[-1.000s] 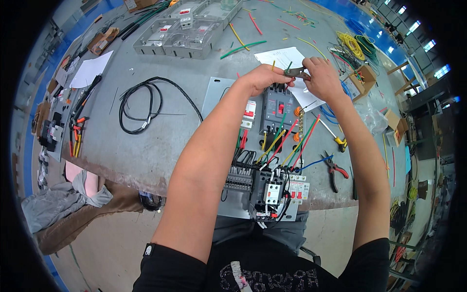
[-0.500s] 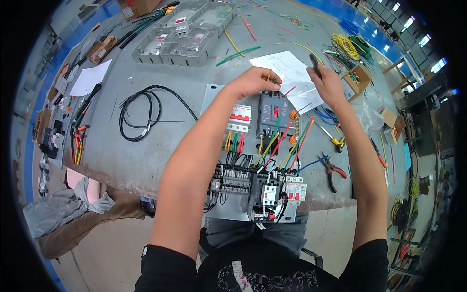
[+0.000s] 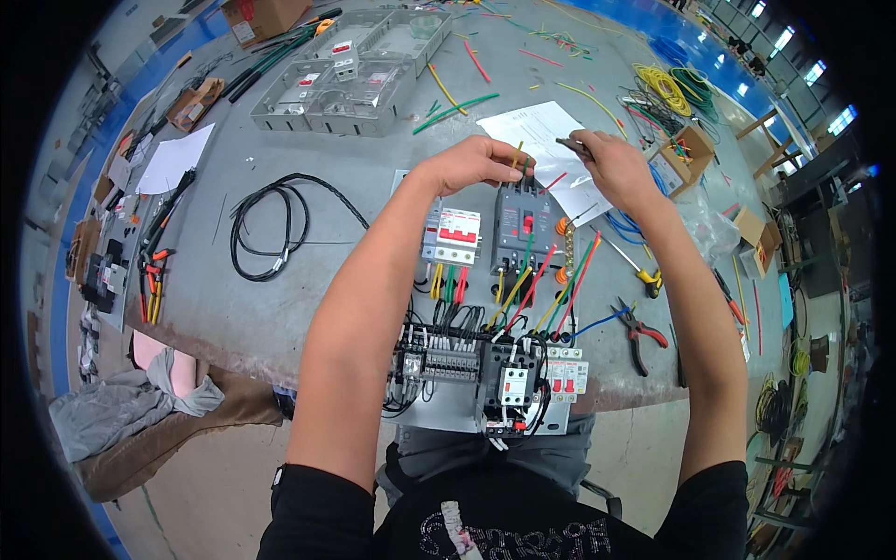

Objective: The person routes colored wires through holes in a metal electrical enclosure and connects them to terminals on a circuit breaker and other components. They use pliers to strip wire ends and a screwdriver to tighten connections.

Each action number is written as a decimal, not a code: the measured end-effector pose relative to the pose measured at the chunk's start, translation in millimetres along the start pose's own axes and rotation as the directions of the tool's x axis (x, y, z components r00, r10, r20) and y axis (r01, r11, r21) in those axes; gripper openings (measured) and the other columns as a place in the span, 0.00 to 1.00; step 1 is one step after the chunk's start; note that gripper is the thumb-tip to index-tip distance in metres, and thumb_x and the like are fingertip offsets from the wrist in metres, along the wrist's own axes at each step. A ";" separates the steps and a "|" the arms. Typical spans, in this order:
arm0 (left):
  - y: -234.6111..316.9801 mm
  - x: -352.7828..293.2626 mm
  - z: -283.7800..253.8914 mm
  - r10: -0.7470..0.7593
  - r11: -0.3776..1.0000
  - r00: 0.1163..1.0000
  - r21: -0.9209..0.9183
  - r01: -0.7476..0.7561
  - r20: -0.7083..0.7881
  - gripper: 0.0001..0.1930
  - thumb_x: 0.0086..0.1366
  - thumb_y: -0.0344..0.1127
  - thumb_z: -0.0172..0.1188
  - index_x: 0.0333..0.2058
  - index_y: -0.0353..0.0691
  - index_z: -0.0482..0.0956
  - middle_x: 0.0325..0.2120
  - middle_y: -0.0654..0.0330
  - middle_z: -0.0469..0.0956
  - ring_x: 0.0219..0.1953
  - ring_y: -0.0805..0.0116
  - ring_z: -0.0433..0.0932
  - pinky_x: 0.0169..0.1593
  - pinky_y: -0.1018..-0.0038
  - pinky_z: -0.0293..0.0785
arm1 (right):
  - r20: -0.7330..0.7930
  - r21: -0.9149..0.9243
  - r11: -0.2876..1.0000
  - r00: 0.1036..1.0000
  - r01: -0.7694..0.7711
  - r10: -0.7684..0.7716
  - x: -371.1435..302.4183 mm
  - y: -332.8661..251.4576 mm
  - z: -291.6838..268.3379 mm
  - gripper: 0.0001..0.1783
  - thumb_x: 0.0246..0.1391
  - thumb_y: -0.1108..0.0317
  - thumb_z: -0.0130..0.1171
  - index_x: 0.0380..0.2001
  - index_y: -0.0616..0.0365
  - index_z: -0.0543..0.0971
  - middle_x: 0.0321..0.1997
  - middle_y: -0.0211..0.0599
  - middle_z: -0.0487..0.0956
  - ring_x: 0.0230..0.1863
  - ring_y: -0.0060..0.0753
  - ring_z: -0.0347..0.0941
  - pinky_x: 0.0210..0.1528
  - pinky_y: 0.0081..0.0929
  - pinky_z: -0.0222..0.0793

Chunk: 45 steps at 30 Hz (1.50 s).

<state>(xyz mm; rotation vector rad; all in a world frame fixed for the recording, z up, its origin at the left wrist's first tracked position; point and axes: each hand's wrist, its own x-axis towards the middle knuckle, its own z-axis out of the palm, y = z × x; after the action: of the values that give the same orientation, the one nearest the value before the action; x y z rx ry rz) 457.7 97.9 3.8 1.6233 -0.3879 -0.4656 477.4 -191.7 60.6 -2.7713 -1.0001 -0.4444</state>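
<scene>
At the far end of a metal mounting board (image 3: pixel 439 408) stands a dark grey molded-case circuit breaker (image 3: pixel 516 227) with a red toggle. My left hand (image 3: pixel 476 165) is at its top edge, fingertips pinched around a short wire (image 3: pixel 518 151) there; a green wire is close by. Gripped in my right hand (image 3: pixel 618 170) is a dark hand tool (image 3: pixel 571 146), its tip pointing left toward those wires; its exact kind is unclear. Nearer me on the board are a white breaker with red levers (image 3: pixel 457 238), terminal blocks (image 3: pixel 451 365), a contactor (image 3: pixel 511 385) and small breakers (image 3: pixel 567 375).
Pliers with red handles (image 3: pixel 644 343) and a yellow-handled screwdriver (image 3: pixel 647 277) lie right of the board. A black cable coil (image 3: pixel 271 229) is on the left. Beyond are grey plastic boxes (image 3: pixel 359 117), paper (image 3: pixel 509 119) and wire scraps. Another person's leg (image 3: pixel 177 425) shows at lower left.
My right hand has moved left, and its tool has swung from pointing upward to pointing left. My left hand stays at the breaker's top. The board has shifted slightly toward me.
</scene>
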 end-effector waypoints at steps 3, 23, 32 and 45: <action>-3.5 6.5 2.4 0.019 0.999 0.999 -0.025 -0.020 -0.040 0.17 0.71 0.34 0.68 0.56 0.36 0.88 0.45 0.64 0.89 0.39 0.80 0.79 0.43 0.78 0.75 | 0.013 0.048 0.999 1.000 -0.007 0.006 10.4 -4.9 4.6 0.12 0.70 0.68 0.56 0.54 0.51 0.80 0.44 0.45 0.83 0.45 0.58 0.81 0.47 0.53 0.75; -20.8 14.9 7.7 0.044 0.974 0.981 -0.211 -0.084 -0.189 0.10 0.66 0.34 0.74 0.40 0.33 0.90 0.33 0.62 0.86 0.31 0.76 0.78 0.39 0.76 0.76 | 0.012 -0.004 0.996 0.996 0.087 -0.087 35.6 -22.9 30.1 0.29 0.57 0.80 0.61 0.63 0.49 0.78 0.65 0.41 0.77 0.56 0.53 0.82 0.55 0.48 0.80; -23.7 14.7 3.7 0.041 0.979 0.988 -0.189 -0.069 -0.147 0.10 0.70 0.35 0.71 0.43 0.35 0.91 0.40 0.61 0.89 0.34 0.78 0.77 0.43 0.76 0.76 | 0.012 -0.057 0.987 0.989 0.150 -0.150 44.3 -10.9 29.1 0.28 0.52 0.79 0.68 0.57 0.51 0.81 0.58 0.39 0.79 0.62 0.49 0.77 0.59 0.44 0.78; -25.4 14.9 3.3 0.035 0.989 0.991 -0.139 -0.053 -0.125 0.12 0.70 0.35 0.71 0.46 0.32 0.90 0.39 0.63 0.89 0.34 0.78 0.76 0.42 0.77 0.75 | 0.084 -0.113 0.937 0.943 0.330 -0.322 61.3 3.7 28.6 0.07 0.53 0.68 0.69 0.34 0.52 0.81 0.36 0.38 0.83 0.44 0.50 0.81 0.48 0.48 0.73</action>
<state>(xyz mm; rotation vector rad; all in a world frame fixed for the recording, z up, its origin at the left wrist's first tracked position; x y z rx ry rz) 468.2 90.1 -22.8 1.4934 -0.2911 -0.3501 531.1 -150.8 53.7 -2.7459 -1.5090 -0.4785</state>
